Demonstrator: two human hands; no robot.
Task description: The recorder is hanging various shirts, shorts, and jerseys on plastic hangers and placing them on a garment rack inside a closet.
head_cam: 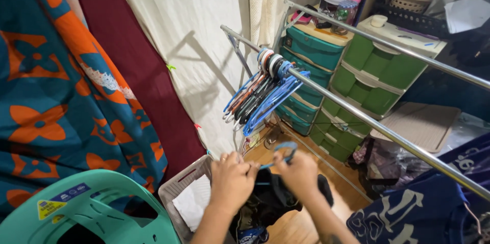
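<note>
Both hands meet low in the middle of the head view. My left hand [230, 177] and my right hand [297, 172] pinch a blue plastic hanger [284, 151], whose hook rises just above my fingers. A dark garment [270, 200] hangs from the hanger under my hands, bunched and drooping toward the floor. A ring shows on a left finger.
A metal drying rack rail [357, 114] runs diagonally, carrying several empty hangers [263, 91] in blue, orange and white. A grey laundry basket [181, 188] sits by my left arm, a teal plastic chair [87, 208] at lower left. Green drawer units [367, 75], curtains [184, 29], a navy shirt [423, 213] on the rail.
</note>
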